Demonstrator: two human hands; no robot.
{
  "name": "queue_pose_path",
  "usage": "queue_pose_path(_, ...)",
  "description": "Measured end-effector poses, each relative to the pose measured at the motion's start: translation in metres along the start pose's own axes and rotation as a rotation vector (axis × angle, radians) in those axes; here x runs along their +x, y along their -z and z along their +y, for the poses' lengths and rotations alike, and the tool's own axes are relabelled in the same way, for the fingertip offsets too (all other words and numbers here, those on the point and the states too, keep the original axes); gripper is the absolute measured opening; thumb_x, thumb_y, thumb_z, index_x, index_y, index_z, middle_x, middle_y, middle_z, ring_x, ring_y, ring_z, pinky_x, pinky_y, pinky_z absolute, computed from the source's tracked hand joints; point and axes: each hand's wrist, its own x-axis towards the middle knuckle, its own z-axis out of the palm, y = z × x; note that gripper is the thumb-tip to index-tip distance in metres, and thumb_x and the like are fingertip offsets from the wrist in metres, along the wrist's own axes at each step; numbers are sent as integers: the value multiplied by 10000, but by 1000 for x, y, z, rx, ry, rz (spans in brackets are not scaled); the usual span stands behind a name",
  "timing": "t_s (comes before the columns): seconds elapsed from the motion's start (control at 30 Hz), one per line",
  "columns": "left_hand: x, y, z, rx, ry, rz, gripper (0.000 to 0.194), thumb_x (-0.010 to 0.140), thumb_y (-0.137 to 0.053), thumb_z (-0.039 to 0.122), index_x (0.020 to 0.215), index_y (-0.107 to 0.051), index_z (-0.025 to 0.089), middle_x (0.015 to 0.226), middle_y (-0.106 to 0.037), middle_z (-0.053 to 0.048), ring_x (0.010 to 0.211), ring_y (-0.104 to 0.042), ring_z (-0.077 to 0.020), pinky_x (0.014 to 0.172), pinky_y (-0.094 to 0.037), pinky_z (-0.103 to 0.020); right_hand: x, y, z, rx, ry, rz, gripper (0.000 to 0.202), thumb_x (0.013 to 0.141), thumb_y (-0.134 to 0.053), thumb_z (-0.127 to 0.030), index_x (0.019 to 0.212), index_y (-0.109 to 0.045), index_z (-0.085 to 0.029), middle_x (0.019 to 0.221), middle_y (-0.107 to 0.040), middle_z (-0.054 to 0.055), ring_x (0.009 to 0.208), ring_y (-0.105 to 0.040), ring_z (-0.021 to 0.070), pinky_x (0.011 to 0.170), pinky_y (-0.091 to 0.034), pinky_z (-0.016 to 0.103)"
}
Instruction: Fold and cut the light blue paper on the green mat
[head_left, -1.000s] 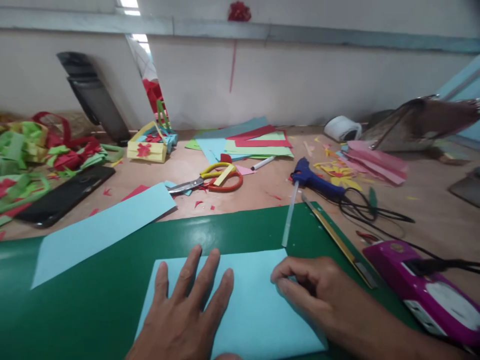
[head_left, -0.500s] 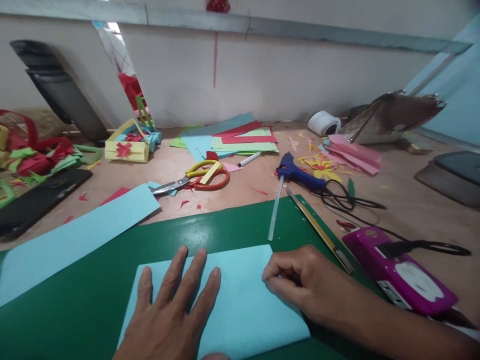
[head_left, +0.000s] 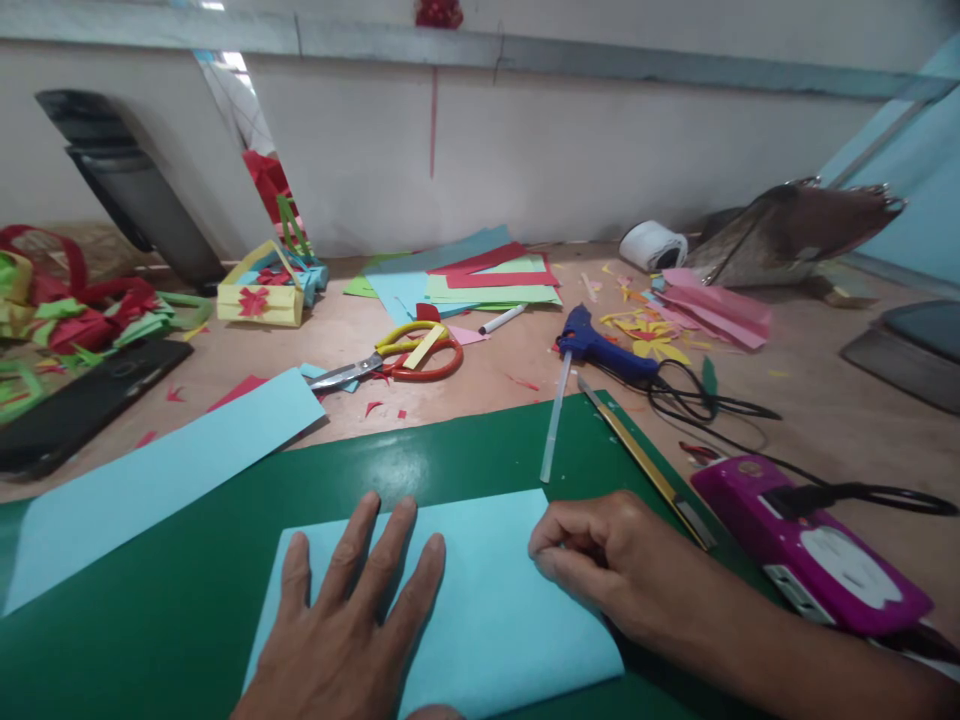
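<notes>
A folded sheet of light blue paper lies on a green cutting mat in front of me. My left hand rests flat on its left half, fingers spread. At the paper's right edge, my right hand is closed, with thumb and curled forefinger against that edge; its other fingers are partly hidden. Beyond it lie a yellow utility knife and a clear glue stick, whose upper end meets a blue glue gun. A long light blue paper strip lies to the left.
Scissors with yellow and red handles lie past the mat. Coloured paper sheets are stacked by the wall. A purple power strip with a plugged-in cord sits at right. On the left are a black phone and a small yellow paper basket.
The whole view has shifted slightly, so everything appears a little farther right. Both hands keep their places on the paper.
</notes>
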Motion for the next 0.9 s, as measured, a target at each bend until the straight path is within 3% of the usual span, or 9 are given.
queue_pose_path(0.63,-1,-4,-1,70,-17,-20,747,824,-240,740,1406,-354,286,1491,-280,-96,1332,-239,-438,867,-329,-714,-4,-5,7,-144,26,14,248,825,-434,-165,656,-615,-159,572,-515,-34,546,-437,92,516,-292,220)
queue_pose_path(0.9,0,-1,-1,25,-14,-46,697,814,-293,737,1402,-334,365,1475,-320,-99,1332,-233,-455,852,-308,-746,-4,-7,11,-155,37,17,237,832,-435,-173,650,-585,-159,580,-492,-45,549,-431,86,512,-285,212)
